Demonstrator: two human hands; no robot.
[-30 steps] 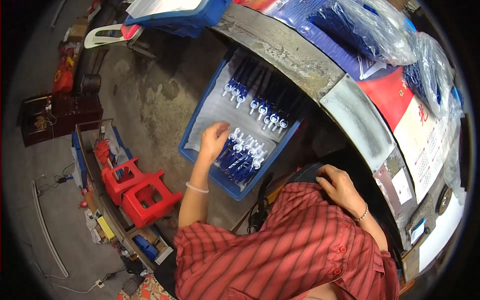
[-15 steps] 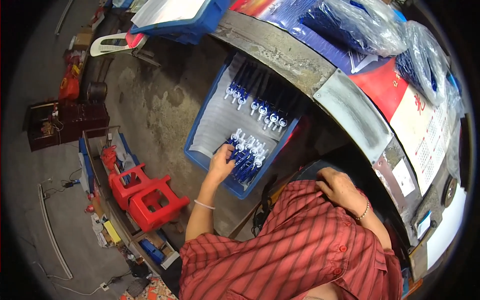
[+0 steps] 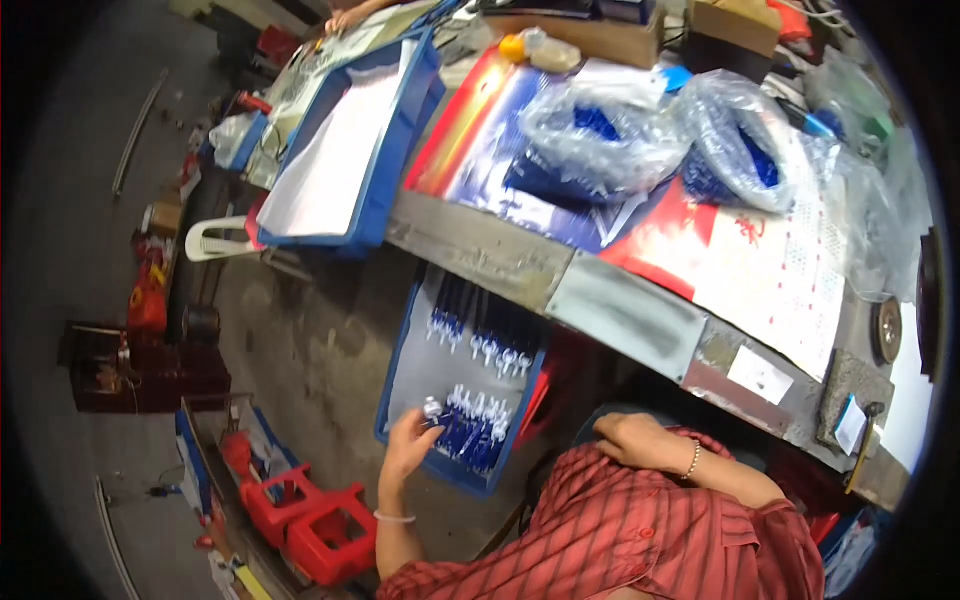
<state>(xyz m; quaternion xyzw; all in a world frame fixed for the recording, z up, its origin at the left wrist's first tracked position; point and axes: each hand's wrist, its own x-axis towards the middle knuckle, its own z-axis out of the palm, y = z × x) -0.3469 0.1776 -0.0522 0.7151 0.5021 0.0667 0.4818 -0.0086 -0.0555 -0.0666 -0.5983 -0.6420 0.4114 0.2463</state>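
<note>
The person's red striped shirt (image 3: 600,540) fills the bottom middle of the frame. The right hand (image 3: 638,441) lies against it, right of centre, fingers curled downward; whether they grip anything cannot be told. At lower centre, the left hand (image 3: 405,448) has its thumb and fingertips pinched on a white-topped blue piece (image 3: 432,408), over the left side of a blue crate (image 3: 465,484). Beside those fingers, in the crate's near half, lies a dense bunch of similar pieces (image 3: 475,430); more rows (image 3: 490,352) lie farther back on a pale liner (image 3: 415,370), their far ends in shadow.

At lower left, well apart from the crate, stand red stools (image 3: 320,571). The worktable (image 3: 470,250) slants across the middle, its edge hiding the crate's far end. A blue tray (image 3: 375,200) holding white paper (image 3: 335,155) juts past that edge at upper left. On the tabletop, clear bags (image 3: 600,150) with blue contents rest on printed sheets (image 3: 770,290). A cardboard box (image 3: 735,32) stands at upper right; another person's hand (image 3: 348,17) shows at the top edge.
</note>
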